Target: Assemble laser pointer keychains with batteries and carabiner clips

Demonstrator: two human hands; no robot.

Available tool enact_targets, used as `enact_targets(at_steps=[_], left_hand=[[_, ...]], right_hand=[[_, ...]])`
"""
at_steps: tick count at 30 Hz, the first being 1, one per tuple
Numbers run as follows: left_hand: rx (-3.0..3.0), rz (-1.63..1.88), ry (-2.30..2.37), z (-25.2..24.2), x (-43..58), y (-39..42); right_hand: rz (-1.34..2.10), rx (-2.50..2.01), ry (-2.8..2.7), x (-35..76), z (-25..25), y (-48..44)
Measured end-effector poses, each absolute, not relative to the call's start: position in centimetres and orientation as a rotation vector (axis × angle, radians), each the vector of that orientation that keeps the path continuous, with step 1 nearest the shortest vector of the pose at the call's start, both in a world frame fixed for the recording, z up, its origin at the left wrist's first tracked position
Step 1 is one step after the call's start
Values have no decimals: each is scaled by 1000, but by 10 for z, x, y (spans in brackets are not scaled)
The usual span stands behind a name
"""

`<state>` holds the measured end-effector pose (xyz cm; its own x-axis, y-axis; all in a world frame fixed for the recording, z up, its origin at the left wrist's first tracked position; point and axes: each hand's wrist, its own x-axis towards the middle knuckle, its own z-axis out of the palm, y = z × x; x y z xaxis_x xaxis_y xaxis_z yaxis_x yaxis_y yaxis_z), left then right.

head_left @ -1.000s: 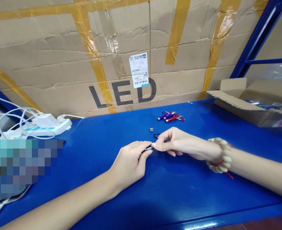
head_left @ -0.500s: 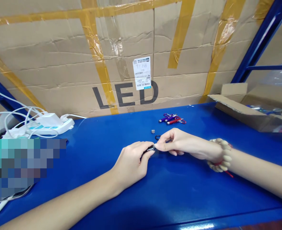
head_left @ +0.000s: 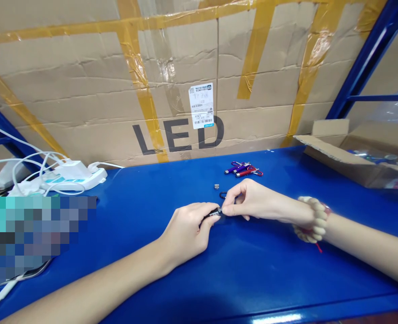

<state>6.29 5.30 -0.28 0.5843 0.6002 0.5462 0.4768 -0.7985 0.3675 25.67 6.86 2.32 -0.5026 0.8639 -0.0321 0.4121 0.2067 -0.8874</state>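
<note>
My left hand (head_left: 187, 231) rests on the blue table (head_left: 239, 274) with its fingers closed round a small black keychain flashlight (head_left: 213, 213). My right hand (head_left: 253, 202), with a bead bracelet (head_left: 315, 219) on the wrist, pinches the flashlight's front end between thumb and forefinger. A small dark ring (head_left: 222, 195) lies just behind my right fingers. A little silver cap (head_left: 216, 186) sits on the table beyond it. Farther back lies a small pile of purple and red keychain flashlights (head_left: 242, 169).
A big taped cardboard box marked LED (head_left: 178, 90) stands along the table's back. An open cardboard box (head_left: 361, 150) sits at the right. A white power strip with cables (head_left: 67, 177) lies at the left, above a blurred patch. Blue shelf posts (head_left: 364, 63) rise at the right.
Both hands stay joined on the small flashlight. My right fingers have curled tighter on its tip and shifted slightly. The view has tilted up a little.
</note>
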Motion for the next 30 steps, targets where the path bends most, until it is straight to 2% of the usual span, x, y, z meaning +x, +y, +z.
enact_targets(at_steps=[6, 15, 30], left_hand=[[2672, 1063, 877, -9, 60, 54], [2693, 1147, 868, -9, 60, 54], [2596, 1213, 990, -6, 63, 54]], right_hand=[[1137, -1167, -2006, 252, 20, 65], [1369, -1284, -1807, 248, 27, 58], [1453, -1213, -1762, 250, 31, 60]])
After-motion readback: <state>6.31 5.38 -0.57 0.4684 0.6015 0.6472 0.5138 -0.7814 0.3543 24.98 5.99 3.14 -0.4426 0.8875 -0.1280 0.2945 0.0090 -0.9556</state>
